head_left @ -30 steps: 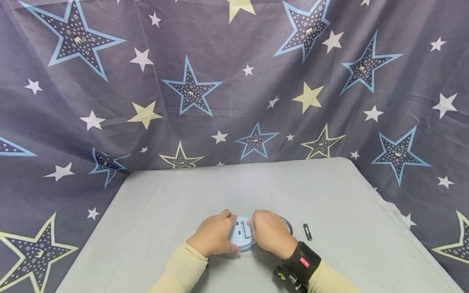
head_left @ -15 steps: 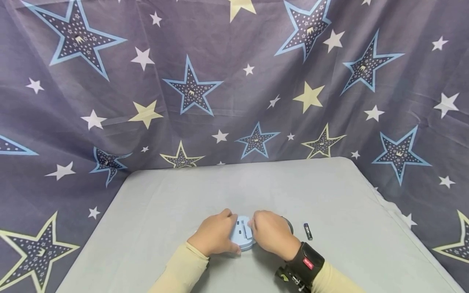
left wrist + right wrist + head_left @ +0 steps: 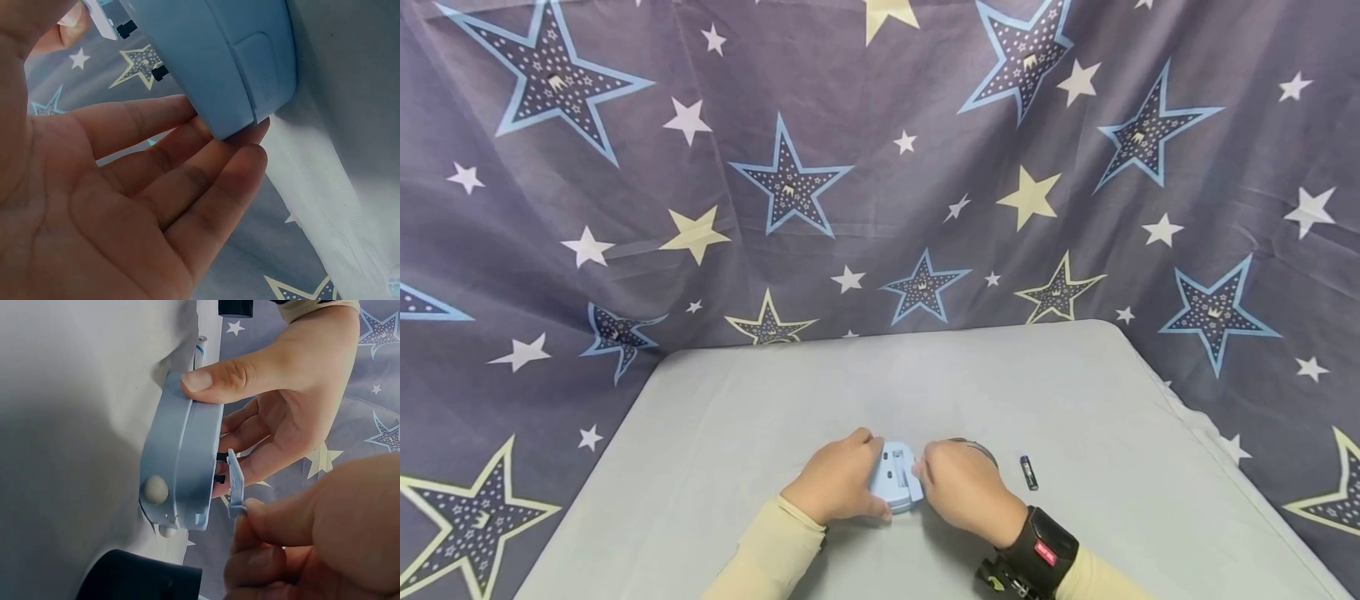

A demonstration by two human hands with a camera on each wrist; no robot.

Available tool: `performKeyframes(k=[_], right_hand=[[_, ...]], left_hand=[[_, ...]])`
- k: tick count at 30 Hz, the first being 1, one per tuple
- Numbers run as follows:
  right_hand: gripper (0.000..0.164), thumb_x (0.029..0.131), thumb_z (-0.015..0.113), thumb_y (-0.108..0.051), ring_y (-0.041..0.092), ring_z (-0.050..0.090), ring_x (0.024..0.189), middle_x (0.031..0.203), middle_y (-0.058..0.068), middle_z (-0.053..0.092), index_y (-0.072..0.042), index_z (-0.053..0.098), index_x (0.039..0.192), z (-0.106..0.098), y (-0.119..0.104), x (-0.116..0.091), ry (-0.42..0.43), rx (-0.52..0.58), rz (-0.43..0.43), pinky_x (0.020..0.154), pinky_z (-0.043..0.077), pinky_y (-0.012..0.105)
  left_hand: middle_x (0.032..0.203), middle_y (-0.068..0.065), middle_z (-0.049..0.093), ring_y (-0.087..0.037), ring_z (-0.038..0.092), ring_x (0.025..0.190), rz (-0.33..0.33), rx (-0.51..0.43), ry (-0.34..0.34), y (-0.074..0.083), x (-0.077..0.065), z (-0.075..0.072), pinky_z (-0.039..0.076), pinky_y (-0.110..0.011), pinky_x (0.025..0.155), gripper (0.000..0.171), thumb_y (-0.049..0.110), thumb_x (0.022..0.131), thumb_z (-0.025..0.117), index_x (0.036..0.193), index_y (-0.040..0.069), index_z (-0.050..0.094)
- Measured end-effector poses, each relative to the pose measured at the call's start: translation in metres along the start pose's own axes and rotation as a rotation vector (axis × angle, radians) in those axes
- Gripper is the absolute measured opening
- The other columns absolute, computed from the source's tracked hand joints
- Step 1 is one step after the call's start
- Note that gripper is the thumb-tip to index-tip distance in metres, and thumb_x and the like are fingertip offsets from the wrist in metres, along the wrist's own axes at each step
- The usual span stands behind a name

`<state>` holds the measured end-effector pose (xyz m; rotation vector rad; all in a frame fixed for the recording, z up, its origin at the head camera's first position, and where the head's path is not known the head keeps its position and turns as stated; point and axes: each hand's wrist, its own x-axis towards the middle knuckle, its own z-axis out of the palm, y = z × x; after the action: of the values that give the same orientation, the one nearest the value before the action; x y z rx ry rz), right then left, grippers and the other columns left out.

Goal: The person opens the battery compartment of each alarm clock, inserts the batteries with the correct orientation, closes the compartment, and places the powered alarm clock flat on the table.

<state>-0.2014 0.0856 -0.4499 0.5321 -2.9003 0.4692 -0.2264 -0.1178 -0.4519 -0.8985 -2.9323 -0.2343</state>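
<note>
While the light-blue plastic case (image 3: 887, 490) lay on the grey cloth-covered table (image 3: 820, 392), near its closer edge and between the two hands, the left hand (image 3: 838, 479) gripped it from one side, thumb against the near wall and fingers against the far wall. In the left wrist view those fingers lay side by side, slightly bent, with their tips touching the case. The right hand (image 3: 966, 487) pinched one end of a small light-blue cover (image 3: 235, 481) between thumb and bent fingers, its remaining fingers curled in beneath. That cover stood tilted out from the face of the case, which bore two short black pegs (image 3: 222, 457) and a long narrow recess (image 3: 900, 468). A rounded cream knob (image 3: 155, 489) stuck out near the end of the case away from the left thumb. A dark cylindrical battery (image 3: 1028, 472) lay on the cloth to the right of the right hand, apart from it. Behind that hand showed a thin dark curved edge (image 3: 979, 447), too hidden to identify. Pale yellow sleeves (image 3: 767, 550) covered both forearms, and a black wristband (image 3: 1041, 550) circled the right wrist. Beyond the table hung a grey-purple curtain (image 3: 850, 125) printed with stars.
</note>
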Motion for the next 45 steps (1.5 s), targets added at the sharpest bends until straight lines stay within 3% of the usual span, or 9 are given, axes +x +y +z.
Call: performKeyframes(k=[9, 17, 28, 45], right_hand=[[0.031, 0.091, 0.06, -0.032, 0.008, 0.039, 0.053, 0.057, -0.011, 0.041, -0.024, 0.046, 0.064, -0.002, 0.003, -0.009, 0.038, 0.008, -0.047, 0.054, 0.035, 0.027], [0.028, 0.091, 0.059, -0.033, 0.005, 0.04, 0.054, 0.058, -0.012, 0.043, -0.024, 0.048, 0.067, -0.004, 0.003, -0.015, 0.009, 0.068, -0.048, 0.052, 0.034, 0.024], [0.025, 0.091, 0.06, -0.031, 0.004, 0.042, 0.059, 0.063, -0.013, 0.044, -0.025, 0.05, 0.069, -0.007, -0.002, -0.019, -0.02, 0.111, -0.073, 0.055, 0.036, 0.023], [0.027, 0.091, 0.059, -0.033, 0.005, 0.041, 0.053, 0.056, -0.011, 0.043, -0.023, 0.05, 0.068, -0.006, -0.003, -0.024, -0.081, 0.1, -0.078, 0.049, 0.034, 0.024]], left_hand=[[0.104, -0.004, 0.059, -0.009, 0.05, 0.072, 0.006, -0.001, 0.005, -0.001, 0.002, 0.002, 0.049, -0.026, 0.065, 0.1, 0.059, 0.048, 0.085, 0.124, 0.0, 0.059], [0.098, -0.001, 0.058, -0.008, 0.048, 0.067, 0.0, 0.01, 0.047, 0.0, 0.004, 0.003, 0.046, -0.024, 0.06, 0.089, 0.06, 0.048, 0.083, 0.115, 0.004, 0.064], [0.104, -0.002, 0.058, -0.009, 0.049, 0.069, -0.039, -0.015, 0.079, -0.011, 0.004, 0.0, 0.046, -0.024, 0.061, 0.083, 0.054, 0.051, 0.079, 0.116, 0.005, 0.064], [0.103, -0.002, 0.058, -0.01, 0.051, 0.071, -0.022, -0.039, 0.053, -0.014, 0.003, 0.001, 0.047, -0.026, 0.061, 0.086, 0.052, 0.051, 0.082, 0.118, 0.004, 0.062]])
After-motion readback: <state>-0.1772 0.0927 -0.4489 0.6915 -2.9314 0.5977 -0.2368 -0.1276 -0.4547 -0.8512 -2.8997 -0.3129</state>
